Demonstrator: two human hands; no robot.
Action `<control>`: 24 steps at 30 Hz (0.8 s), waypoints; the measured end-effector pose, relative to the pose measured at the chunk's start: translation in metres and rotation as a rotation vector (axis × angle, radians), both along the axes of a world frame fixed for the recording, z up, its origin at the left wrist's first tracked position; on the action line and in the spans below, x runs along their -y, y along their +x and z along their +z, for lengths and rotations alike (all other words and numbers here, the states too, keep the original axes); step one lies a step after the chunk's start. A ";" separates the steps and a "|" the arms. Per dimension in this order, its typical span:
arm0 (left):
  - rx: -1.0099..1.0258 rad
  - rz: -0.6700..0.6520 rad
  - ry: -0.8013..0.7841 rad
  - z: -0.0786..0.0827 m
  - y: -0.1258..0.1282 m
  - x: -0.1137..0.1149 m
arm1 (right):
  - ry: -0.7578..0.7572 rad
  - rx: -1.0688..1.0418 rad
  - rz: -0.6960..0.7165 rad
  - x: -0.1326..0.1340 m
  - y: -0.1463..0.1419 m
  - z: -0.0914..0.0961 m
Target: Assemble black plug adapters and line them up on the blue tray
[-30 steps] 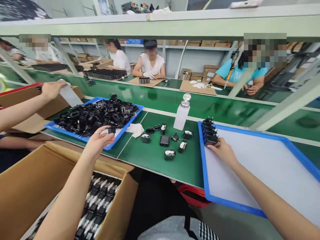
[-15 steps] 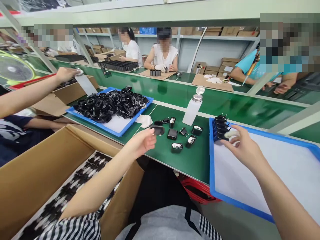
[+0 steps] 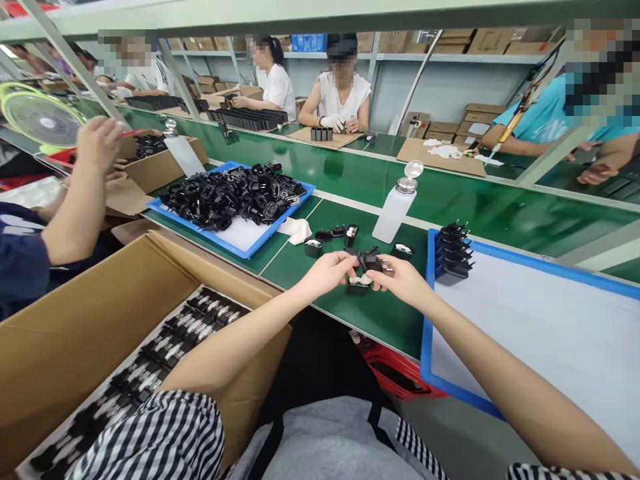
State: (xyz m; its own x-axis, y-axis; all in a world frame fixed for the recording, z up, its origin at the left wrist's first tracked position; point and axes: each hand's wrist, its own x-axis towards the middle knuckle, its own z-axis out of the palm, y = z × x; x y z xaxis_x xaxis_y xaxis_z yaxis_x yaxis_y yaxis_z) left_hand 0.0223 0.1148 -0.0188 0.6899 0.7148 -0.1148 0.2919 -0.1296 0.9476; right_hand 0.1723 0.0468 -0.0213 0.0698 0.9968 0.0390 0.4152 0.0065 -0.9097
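Note:
My left hand [image 3: 334,272] is closed, its fingertips pinching a black charger part mostly hidden between the two hands. Facing it, my right hand [image 3: 400,280] grips a black plug piece [image 3: 374,263] whose metal pins point right. The hands nearly meet low over the green bench. Just below the fingers sits an open charger housing [image 3: 359,285] with white material inside. More such housings stand around: one [image 3: 313,248] left of my hands, one [image 3: 351,235] behind them, another [image 3: 403,251] behind my right hand. Small black plug parts [image 3: 331,234] lie among them.
A blue-rimmed tray [image 3: 245,252] heaped with black plug parts [image 3: 230,197] is at left, beside a white cloth [image 3: 299,230]. A white dispenser bottle [image 3: 395,212] stands behind. At right, a tray [image 3: 540,320] holds a row of chargers [image 3: 453,253]. A carton [image 3: 95,300] stands near my left arm.
Both hands have come together at the middle of the bench. My left hand has put down the dark housing; my right hand has left the charger row and taken the plug piece.

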 end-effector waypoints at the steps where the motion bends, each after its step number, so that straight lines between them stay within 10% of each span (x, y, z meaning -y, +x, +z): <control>1: -0.058 -0.020 0.184 -0.005 0.000 -0.002 | -0.026 -0.070 -0.011 -0.002 0.003 -0.002; 4: -0.244 -0.191 0.638 -0.019 0.001 -0.003 | -0.032 -0.238 -0.084 -0.004 0.012 -0.005; 9: -0.371 -0.342 0.845 -0.038 0.005 -0.003 | -0.032 -0.320 -0.099 -0.003 0.019 -0.006; 19: -0.201 -0.029 0.626 -0.055 0.001 -0.001 | -0.163 -0.616 -0.038 -0.003 0.024 -0.007; 24: -0.178 -0.006 0.483 -0.053 0.001 0.002 | -0.033 -0.200 -0.097 -0.002 0.019 -0.015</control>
State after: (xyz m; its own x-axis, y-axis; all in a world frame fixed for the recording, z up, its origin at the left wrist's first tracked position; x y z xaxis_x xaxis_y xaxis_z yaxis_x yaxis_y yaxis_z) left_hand 0.0235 0.1133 -0.0718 0.6939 0.7114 0.1116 0.4415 -0.5427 0.7145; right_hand 0.1909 0.0491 -0.0359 0.1685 0.9855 -0.0179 0.2242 -0.0560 -0.9729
